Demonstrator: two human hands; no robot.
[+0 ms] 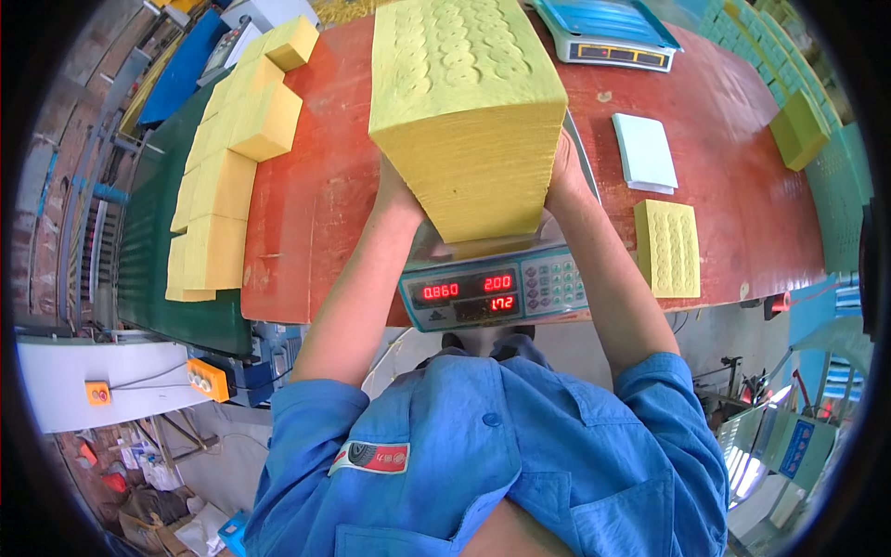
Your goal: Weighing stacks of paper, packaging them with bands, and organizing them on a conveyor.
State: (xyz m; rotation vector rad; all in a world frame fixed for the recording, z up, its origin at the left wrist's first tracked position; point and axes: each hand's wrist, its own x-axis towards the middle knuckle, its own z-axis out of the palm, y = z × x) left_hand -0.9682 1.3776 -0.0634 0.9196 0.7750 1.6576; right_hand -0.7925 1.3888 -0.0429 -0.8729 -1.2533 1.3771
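A tall stack of yellow embossed paper sheets [469, 102] stands on a grey counting scale [497, 290] with red lit digits, at the near edge of the red table [316, 204]. My left hand [394, 190] presses the stack's left side and my right hand [566, 172] presses its right side, so both hands clasp it low down. My fingers are mostly hidden behind the stack. My blue-sleeved arms rise from the lower edge.
More yellow stacks [227, 162] lie in a row on a green surface at the left. A thin yellow stack [668, 246] and a white pad [645, 153] lie at the right. A second scale [608, 37] stands at the back.
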